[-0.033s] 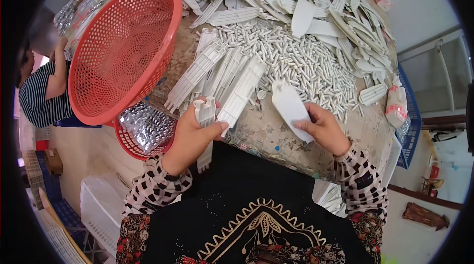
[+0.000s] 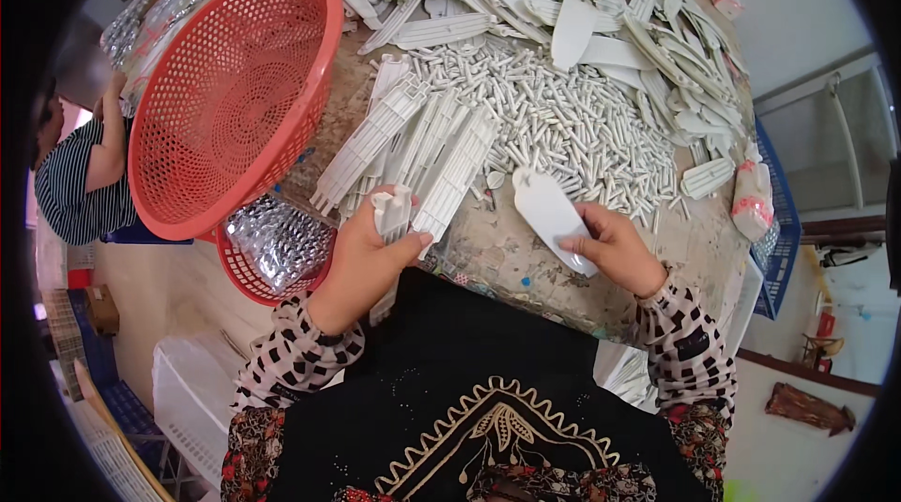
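Note:
My left hand (image 2: 357, 267) is closed around a white plastic piece (image 2: 392, 213) with a notched upper end; its lower part passes behind the hand. The left thumb lies at the near end of a long ribbed white strip (image 2: 460, 164), one of several leaning together beyond the hand. Pinched between my right thumb and fingers is a smooth, flat white plastic panel (image 2: 552, 213) with rounded ends, tilted above the table edge. My right hand (image 2: 619, 253) grips its near right side. Small metallic-looking white pins (image 2: 582, 131) lie heaped beyond both hands.
Many white plastic pieces (image 2: 572, 28) are piled along the far table. A tilted red basket (image 2: 324, 52) stands at left, above a smaller red basket (image 2: 225, 263) holding shiny silver parts. A blue crate (image 2: 784, 230) sits at right. Another person (image 2: 84, 174) is at far left.
The panel in my right hand has dipped slightly at its far end. The piece in my left hand has turned a little. Both hands stay in nearly the same place.

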The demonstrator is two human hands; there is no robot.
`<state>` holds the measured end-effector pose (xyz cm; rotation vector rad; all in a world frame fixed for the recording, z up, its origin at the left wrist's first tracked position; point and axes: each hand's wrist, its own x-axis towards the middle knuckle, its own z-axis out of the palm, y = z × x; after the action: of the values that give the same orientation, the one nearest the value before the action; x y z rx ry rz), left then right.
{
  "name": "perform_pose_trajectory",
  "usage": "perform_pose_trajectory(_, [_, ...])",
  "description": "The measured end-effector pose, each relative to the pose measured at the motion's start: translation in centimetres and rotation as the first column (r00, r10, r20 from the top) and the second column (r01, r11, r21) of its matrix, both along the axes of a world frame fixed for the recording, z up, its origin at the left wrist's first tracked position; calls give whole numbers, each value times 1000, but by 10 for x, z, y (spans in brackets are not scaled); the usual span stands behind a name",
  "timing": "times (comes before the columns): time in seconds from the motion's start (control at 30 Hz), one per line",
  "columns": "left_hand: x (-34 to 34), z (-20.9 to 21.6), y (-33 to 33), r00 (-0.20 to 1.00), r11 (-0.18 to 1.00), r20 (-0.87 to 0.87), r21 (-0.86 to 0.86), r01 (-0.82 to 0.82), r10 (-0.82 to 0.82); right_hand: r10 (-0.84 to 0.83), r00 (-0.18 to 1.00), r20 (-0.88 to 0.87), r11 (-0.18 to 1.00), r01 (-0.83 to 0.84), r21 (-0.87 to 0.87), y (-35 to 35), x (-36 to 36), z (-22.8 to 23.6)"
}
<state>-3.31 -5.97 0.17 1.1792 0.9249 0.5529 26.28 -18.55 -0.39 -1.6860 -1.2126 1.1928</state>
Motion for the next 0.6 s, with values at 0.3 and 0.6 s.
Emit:
perform_pose_trajectory(0.3, [4,-10,2,928,883,-357,394,256,-110,81,543,836,984,-178,20,-3,6,23])
perform_pose_trajectory(0.6, [2,3,3,984,990,-114,-18,137,-138,40,685,727,997,-79,19,2,15,34])
